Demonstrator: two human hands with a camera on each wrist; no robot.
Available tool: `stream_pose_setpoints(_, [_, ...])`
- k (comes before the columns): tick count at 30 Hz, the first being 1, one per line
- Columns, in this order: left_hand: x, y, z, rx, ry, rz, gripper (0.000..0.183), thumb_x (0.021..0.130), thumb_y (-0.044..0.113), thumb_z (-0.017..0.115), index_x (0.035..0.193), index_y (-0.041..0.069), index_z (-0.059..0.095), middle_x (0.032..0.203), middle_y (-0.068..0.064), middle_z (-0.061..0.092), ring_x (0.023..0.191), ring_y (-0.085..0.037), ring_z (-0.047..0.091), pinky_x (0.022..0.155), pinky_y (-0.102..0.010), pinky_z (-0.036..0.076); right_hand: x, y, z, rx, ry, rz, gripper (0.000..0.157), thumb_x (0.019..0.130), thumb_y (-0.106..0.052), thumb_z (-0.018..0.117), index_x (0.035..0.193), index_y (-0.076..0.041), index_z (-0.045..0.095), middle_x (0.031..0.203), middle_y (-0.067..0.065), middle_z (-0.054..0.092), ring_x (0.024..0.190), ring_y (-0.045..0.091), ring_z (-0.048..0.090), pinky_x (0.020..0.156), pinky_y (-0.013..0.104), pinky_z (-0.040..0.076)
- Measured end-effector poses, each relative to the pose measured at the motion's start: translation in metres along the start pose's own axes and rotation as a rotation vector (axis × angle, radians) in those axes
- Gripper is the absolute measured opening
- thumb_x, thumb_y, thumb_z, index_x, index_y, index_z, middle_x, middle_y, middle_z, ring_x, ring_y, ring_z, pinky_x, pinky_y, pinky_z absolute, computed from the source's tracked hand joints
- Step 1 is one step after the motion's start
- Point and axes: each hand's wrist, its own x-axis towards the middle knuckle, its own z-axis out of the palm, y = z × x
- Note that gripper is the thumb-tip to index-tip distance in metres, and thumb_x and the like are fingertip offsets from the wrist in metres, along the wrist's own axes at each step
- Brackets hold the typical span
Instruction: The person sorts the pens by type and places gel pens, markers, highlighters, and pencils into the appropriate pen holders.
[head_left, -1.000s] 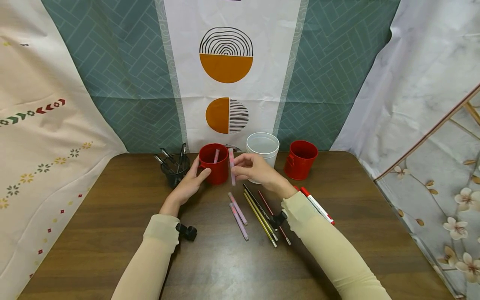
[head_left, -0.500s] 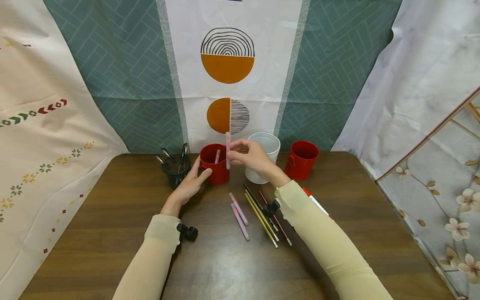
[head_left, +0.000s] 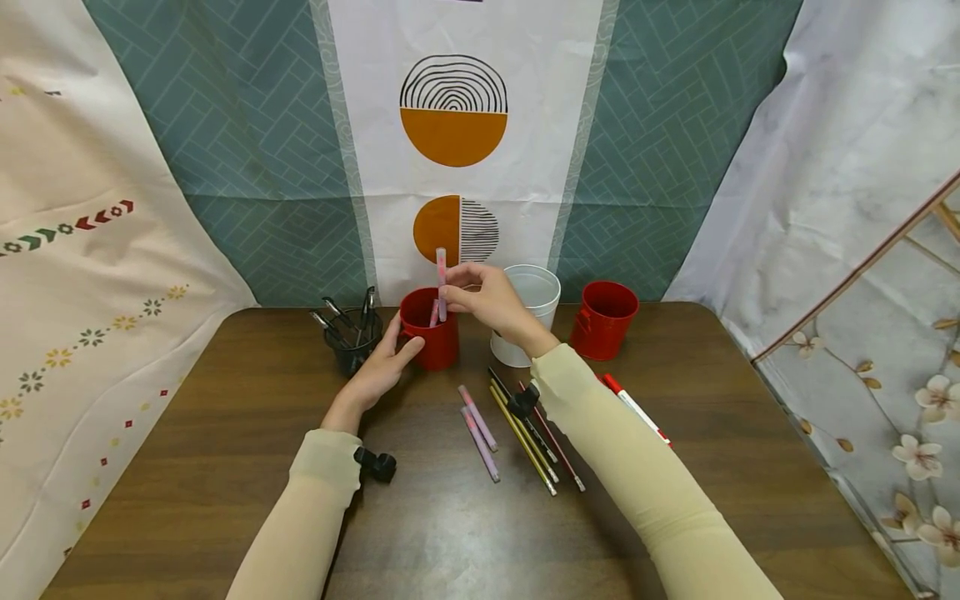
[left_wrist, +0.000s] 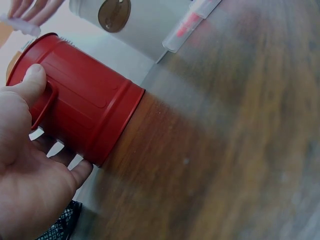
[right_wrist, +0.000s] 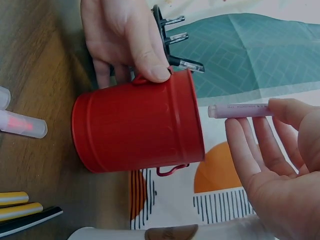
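My right grip (head_left: 487, 302) is clamped on the lilac pen (head_left: 441, 265), thumb against fingers near the middle of its barrel, so that both ends stand free. The pen is upright, its lower end above the mouth of the red cup (head_left: 437, 350) and, from the right wrist view, apart from the rim. I judge it light and stiff, a smooth plastic barrel that could twist or slide if I squeeze loosely; the middle seems the best place to pinch, and little force should do. My left grip (head_left: 381, 367) holds the cup by its handle side, thumb near the rim and fingers behind. That cup looks like thin painted metal, rigid but light enough to skid on the table (head_left: 225, 467) if bumped, so I want firm contact there without pressing hard enough to dent the wall.
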Motion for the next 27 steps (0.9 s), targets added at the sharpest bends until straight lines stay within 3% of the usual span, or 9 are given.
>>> stream_pose_setpoints(9, [-0.001,0.002,0.001,0.008,0.003,0.001,0.079,0.112,0.039,0.052,0.172,0.028,0.001,0.176,-0.003,0.015,0.16,-0.03,0.018,0.129,-0.058,0.021,0.013,0.007,0.006,-0.029,0.015,-0.024,0.031,0.1,-0.008,0.075,0.127,0.007,0.068,0.113,0.016,0.072,0.1,0.029,0.072,0.088,0.041,0.064])
stream_pose_setpoints(18, [-0.002,0.002,0.001,0.003,0.004,-0.003,0.079,0.113,0.038,0.052,0.172,0.029,0.002,0.176,-0.003,0.015,0.16,-0.029,0.019,0.129,-0.057,0.021,0.02,0.015,0.014,0.001,0.018,-0.011,0.025,0.099,-0.004,0.074,0.122,0.005,0.069,0.112,0.017,0.071,0.1,0.031,0.071,0.094,0.054,0.06])
stream_pose_setpoints(27, [-0.002,0.001,0.001,0.005,0.001,-0.005,0.08,0.112,0.038,0.052,0.172,0.028,0.0,0.177,-0.004,0.014,0.161,-0.03,0.018,0.129,-0.059,0.02,0.023,0.02,0.014,-0.037,0.016,-0.002,0.024,0.099,-0.005,0.074,0.122,0.004,0.069,0.114,0.018,0.071,0.098,0.026,0.071,0.093,0.051,0.061])
